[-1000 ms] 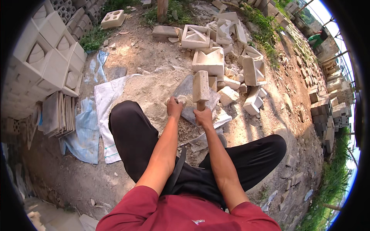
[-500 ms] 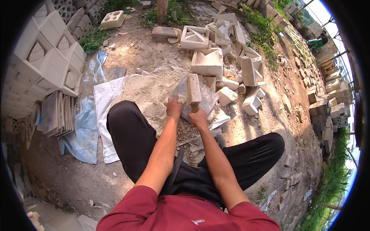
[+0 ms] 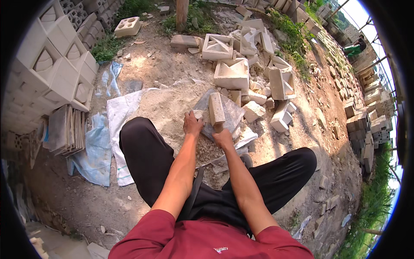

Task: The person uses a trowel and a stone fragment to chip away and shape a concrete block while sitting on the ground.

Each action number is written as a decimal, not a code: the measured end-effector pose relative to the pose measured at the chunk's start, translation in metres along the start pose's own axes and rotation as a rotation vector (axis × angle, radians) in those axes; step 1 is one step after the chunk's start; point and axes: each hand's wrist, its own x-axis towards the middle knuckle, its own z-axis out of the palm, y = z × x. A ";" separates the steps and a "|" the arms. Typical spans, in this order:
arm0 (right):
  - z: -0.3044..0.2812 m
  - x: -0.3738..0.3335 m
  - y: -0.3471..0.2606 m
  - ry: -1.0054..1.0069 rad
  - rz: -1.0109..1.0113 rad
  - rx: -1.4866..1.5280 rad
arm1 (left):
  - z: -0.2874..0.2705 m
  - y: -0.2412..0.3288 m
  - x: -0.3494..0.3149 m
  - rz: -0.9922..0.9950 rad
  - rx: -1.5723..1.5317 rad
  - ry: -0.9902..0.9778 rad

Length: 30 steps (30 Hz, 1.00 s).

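My right hand (image 3: 223,138) is wrapped round the short handle of a mallet (image 3: 217,108) with a long, pale, dusty block-shaped head. That head is over a flat grey slab (image 3: 233,115); whether it touches cannot be told. Just left of it, my left hand (image 3: 192,123) is closed on a pale chunk of broken block (image 3: 198,114), partly hidden by the fingers. Around and under my left hand spreads a heap of pale crushed rubble (image 3: 161,105), lying on a white sheet (image 3: 119,116).
Broken decorative blocks (image 3: 231,73) pile up beyond the slab. Pale blocks (image 3: 60,64) are stacked at the left, near leaning thin boards (image 3: 64,129) and a blue sheet (image 3: 97,151). A wooden post (image 3: 181,15) stands at the far side. More blocks (image 3: 362,123) line the right.
The mallet head has come lower and nearer to me. My left hand has shifted slightly nearer, and the chunk now shows more clearly at its fingertips.
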 end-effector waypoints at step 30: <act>0.016 -0.028 0.000 0.022 -0.102 -0.072 | 0.007 -0.021 0.006 -0.255 -0.297 0.441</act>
